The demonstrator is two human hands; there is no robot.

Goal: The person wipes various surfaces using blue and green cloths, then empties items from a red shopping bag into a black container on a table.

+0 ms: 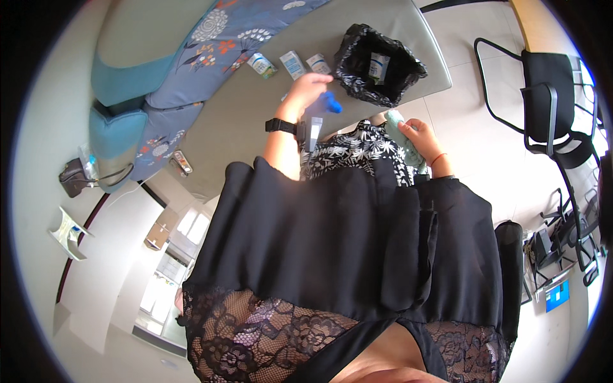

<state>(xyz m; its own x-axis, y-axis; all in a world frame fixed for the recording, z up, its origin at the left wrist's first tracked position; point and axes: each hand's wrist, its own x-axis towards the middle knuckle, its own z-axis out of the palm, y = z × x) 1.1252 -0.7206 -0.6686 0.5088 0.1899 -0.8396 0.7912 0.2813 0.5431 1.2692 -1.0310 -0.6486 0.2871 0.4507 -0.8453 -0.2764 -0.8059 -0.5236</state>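
My left hand, with a black strap on its wrist, is stretched over the grey seat, close to the black plastic bag. A blurred blue thing shows just beneath its fingers; whether the hand touches it is unclear. My right hand grips a pale green cloth over my patterned lap. The open black bag holds a small printed carton. Beside the bag lie more cartons: one near it, a middle one and a green-and-white one.
Floral cushions rest along the sofa's teal-edged back. A brown handbag is at the far left. Black chairs stand on the tiled floor at right, near a wooden table edge. A white stool is at lower left.
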